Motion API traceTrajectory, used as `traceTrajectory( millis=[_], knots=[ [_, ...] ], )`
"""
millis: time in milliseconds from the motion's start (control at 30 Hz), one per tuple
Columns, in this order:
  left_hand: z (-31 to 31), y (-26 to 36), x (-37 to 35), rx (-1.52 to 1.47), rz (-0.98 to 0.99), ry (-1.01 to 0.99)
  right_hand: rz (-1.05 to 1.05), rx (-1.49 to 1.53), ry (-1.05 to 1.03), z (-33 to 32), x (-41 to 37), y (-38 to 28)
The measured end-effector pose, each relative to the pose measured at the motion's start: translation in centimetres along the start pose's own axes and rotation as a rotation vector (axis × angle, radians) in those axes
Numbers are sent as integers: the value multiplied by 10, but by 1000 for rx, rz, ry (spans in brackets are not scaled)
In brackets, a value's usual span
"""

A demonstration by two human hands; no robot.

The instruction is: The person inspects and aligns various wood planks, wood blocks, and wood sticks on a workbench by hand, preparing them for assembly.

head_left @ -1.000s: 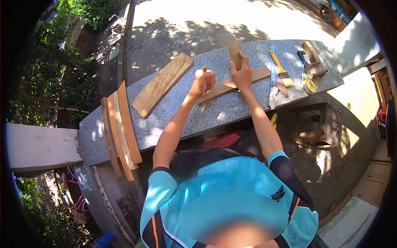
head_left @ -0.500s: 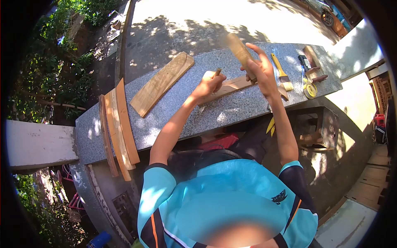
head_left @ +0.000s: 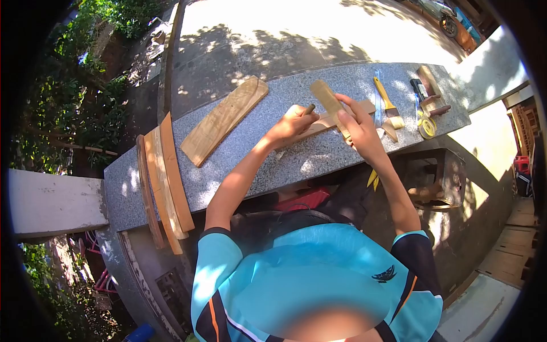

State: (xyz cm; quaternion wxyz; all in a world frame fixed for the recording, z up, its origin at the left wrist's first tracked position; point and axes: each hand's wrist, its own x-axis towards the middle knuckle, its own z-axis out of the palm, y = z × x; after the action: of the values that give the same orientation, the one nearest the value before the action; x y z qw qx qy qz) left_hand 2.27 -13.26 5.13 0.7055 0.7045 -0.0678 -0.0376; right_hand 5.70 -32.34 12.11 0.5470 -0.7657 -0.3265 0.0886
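My left hand (head_left: 292, 126) is closed in a fist around a chisel (head_left: 310, 108), its round wooden handle end sticking out above the fingers; most of the tool is hidden in the hand. Below that fist lies a narrow wooden board (head_left: 319, 126), along the near side of the stone tabletop (head_left: 228, 154). My right hand (head_left: 360, 126) grips a flat wooden block (head_left: 326, 98) by its lower end, thumb along its face. The block tilts up and to the left, its upper part close to the chisel handle and overlapping the board in this view.
A wide plank (head_left: 225, 119) lies left of my hands, and several curved wooden strips (head_left: 162, 182) hang over the table's left front edge. To the right are a yellow-handled paintbrush (head_left: 385, 96), yellow tape roll (head_left: 427, 126) and wooden hand plane (head_left: 433, 94). A stool (head_left: 447, 176) stands below.
The wooden block in my right hand has come down from its raised position toward the chisel. My left hand with the chisel has shifted slightly right.
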Motion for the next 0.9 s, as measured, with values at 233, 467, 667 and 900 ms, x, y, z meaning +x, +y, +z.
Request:
traceTrajectory(
  millis=[233,467,667,900],
  knots=[
    [-4,-7,5,-27,-29,-42,-62,-94,-14,0,5,-1],
    [-5,-8,12,70,-114,-23,67,53,83,3,9,-5],
    [-1,-17,23,263,-159,-17,324,395,215,-6,11,2],
    [5,-19,27,337,-218,-73,182,372,380,-8,37,36]
  ],
)
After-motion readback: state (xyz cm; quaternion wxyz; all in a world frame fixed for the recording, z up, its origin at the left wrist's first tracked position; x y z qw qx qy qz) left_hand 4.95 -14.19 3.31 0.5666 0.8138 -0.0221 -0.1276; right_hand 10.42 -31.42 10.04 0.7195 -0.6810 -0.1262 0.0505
